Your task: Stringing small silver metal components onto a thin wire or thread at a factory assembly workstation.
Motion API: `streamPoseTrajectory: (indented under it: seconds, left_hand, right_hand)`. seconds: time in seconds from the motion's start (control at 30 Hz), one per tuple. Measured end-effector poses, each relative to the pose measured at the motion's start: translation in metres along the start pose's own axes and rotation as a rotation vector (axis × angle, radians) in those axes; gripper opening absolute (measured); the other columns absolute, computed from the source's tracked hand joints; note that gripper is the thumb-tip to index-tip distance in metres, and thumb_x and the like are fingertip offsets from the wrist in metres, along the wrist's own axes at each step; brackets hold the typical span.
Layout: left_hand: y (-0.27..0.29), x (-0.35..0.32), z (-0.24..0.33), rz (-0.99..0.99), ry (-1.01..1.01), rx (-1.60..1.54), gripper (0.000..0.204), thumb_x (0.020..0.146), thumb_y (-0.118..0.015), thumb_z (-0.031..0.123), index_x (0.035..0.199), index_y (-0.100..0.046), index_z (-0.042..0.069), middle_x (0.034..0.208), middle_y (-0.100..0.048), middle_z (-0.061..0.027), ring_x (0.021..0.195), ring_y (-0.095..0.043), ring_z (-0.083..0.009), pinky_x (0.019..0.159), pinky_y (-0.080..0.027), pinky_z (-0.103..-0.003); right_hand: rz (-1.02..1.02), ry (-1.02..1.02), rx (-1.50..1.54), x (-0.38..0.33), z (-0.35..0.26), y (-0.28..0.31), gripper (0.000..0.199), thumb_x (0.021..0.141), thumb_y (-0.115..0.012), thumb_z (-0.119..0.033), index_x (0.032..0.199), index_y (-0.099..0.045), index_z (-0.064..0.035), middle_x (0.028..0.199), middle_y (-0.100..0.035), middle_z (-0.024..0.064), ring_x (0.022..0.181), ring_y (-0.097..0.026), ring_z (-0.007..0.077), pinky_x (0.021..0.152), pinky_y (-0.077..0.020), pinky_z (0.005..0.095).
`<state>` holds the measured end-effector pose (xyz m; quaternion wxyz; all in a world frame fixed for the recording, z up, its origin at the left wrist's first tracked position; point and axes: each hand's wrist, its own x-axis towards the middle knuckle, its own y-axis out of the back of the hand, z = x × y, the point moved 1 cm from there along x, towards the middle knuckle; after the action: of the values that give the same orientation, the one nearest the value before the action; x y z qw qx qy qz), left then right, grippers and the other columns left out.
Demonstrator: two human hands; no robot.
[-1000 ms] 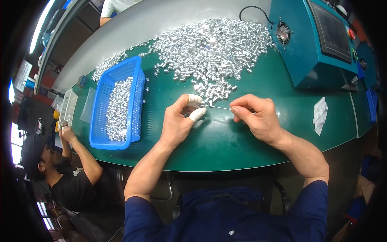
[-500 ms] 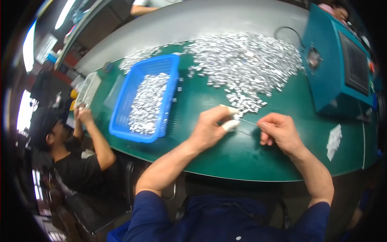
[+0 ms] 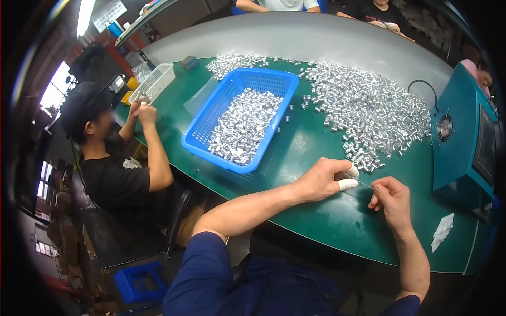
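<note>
My left hand rests on the green table, white finger cots on thumb and forefinger, pinching one end of a thin wire. My right hand pinches the wire's other end a little to the right. Just beyond both hands spreads a large heap of small silver metal parts. A blue plastic basket half filled with the same parts stands to the left of my left hand.
A teal machine with a fan grille and black cable stands at the right. A white paper scrap lies near the front edge. A person in black sits at the left end by a white basket. Other people sit across the table.
The view has swung left, bringing the seated person and the basket more to the middle. My hands stay together on the wire, the right one shifted slightly lower.
</note>
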<state>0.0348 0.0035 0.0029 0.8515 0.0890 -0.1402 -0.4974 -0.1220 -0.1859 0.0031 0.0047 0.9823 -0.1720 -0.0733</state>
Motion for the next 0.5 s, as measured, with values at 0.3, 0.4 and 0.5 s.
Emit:
streamPoseTrajectory:
  seconds: [0.3,0.4,0.5]
  left_hand:
    - [0.005,0.004,-0.001,-0.03,0.211,-0.31,0.021,0.098,-0.067,0.019,0.112,-0.068,0.004,0.09,-0.071,-0.0039,0.082,-0.066,-0.0104,0.071,-0.053,-0.027]
    - [0.002,0.003,-0.003,-0.023,0.194,-0.303,0.02,0.097,-0.069,0.018,0.109,-0.068,0.002,0.089,-0.071,-0.0054,0.082,-0.066,-0.0114,0.071,-0.052,-0.028]
    - [-0.004,0.001,-0.002,0.04,-0.131,0.001,0.02,0.095,-0.071,0.017,0.105,-0.069,0.0,0.089,-0.071,-0.0072,0.082,-0.066,-0.012,0.07,-0.052,-0.029]
  right_hand:
    - [0.092,0.707,-0.609,-0.006,-0.021,-0.002,0.015,0.088,-0.073,-0.003,0.103,-0.068,0.0007,0.085,-0.068,0.0083,0.073,-0.064,0.0124,0.06,-0.0495,0.026]
    - [0.046,0.535,-0.563,-0.008,-0.016,0.001,0.012,0.089,-0.072,-0.004,0.099,-0.069,0.0017,0.085,-0.069,0.0096,0.07,-0.064,0.0129,0.061,-0.0502,0.0267]
    - [-0.017,0.175,-0.274,-0.004,-0.005,0.01,0.012,0.089,-0.072,-0.005,0.099,-0.069,0.0022,0.084,-0.07,0.0097,0.067,-0.064,0.013,0.061,-0.0506,0.0277]
